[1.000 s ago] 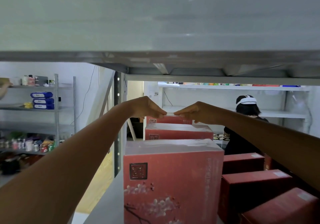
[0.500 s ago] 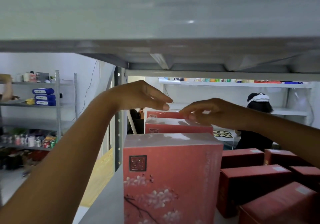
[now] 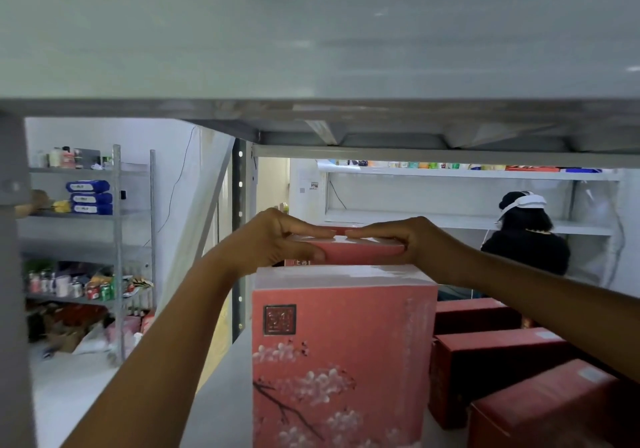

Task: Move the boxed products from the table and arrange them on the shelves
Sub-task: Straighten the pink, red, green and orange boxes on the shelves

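Note:
A row of pink boxes with blossom print stands on the grey shelf (image 3: 221,385). The nearest pink box (image 3: 339,361) fills the lower middle. Behind it stands a second pink box (image 3: 360,252), and both my hands grip its top edge. My left hand (image 3: 277,239) holds its left end, fingers over the top and thumb on the front face. My right hand (image 3: 401,239) holds its right end the same way. A third pink box further back is almost hidden by my hands.
Three dark red boxes (image 3: 498,364) lie on the shelf to the right. The shelf board above (image 3: 311,108) hangs low over the boxes. A person in black (image 3: 526,239) stands beyond the rack. Another stocked rack (image 3: 86,239) is at the left.
My hands left the far box, lifted and came back toward me. They now grip the top of the second pink box. The camera has shifted a little.

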